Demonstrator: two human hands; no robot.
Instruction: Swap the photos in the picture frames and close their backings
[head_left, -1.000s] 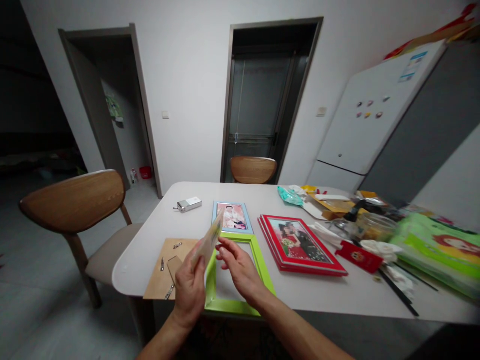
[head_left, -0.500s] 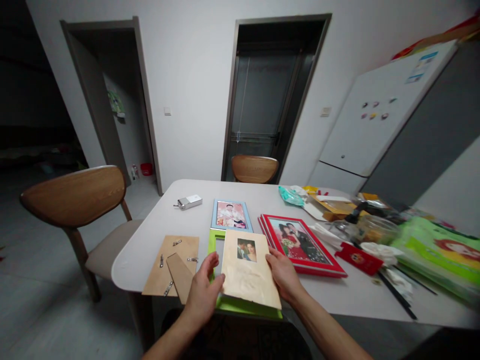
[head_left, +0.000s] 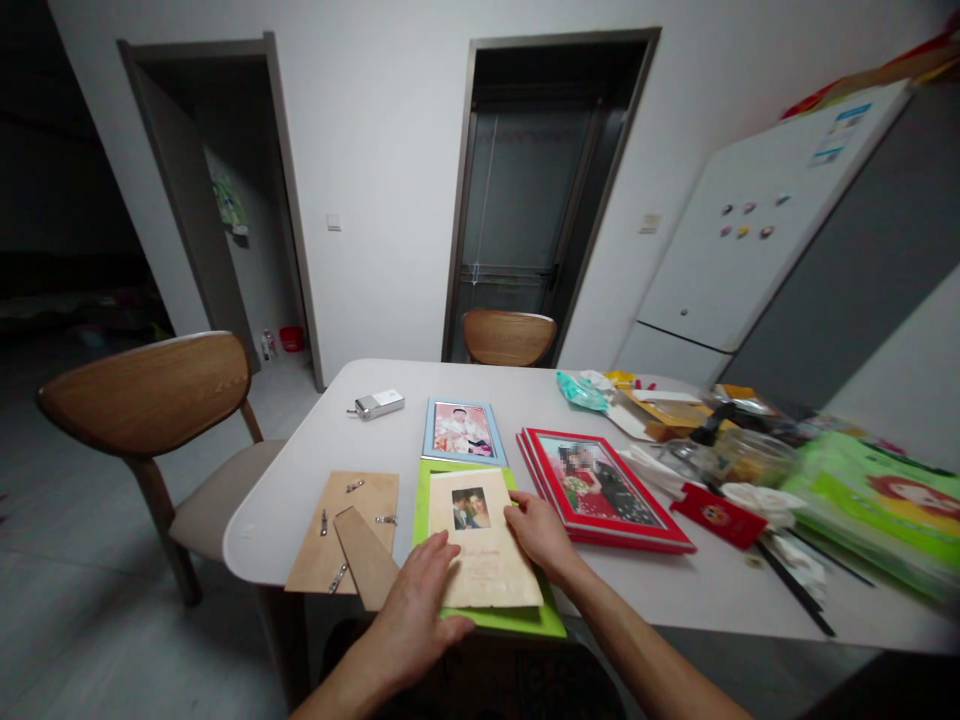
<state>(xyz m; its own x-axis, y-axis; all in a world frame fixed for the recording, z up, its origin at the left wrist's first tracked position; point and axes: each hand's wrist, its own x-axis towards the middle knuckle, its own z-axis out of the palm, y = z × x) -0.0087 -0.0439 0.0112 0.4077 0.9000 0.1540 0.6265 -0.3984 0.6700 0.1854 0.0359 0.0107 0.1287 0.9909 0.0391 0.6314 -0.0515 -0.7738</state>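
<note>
A cream sheet (head_left: 491,565) with a small photo of a couple lies over the green frame (head_left: 555,615), slightly askew. Its right edge is pinched by my right hand (head_left: 541,535). My left hand (head_left: 420,605), fingers spread, rests at the sheet's lower left edge. Left of the frame is a brown backing board (head_left: 311,545) with metal clips and a stand leg (head_left: 364,560). Beyond the green frame lies a blue frame (head_left: 427,430) with a portrait. Red frames (head_left: 600,535) are stacked on the right, a wedding picture in the top one.
A silver-white device (head_left: 379,404) is at the table's far left. On the right lie a red packet (head_left: 720,516), black chopsticks (head_left: 796,592), a plastic container (head_left: 750,458) and a green bag (head_left: 885,510). Wooden chairs stand left (head_left: 150,390) and behind (head_left: 508,338) the table.
The cream sheet has moved left and down onto the green frame, now lying flatter over its opening. Both hands moved with it, and my left hand has turned palm-down.
</note>
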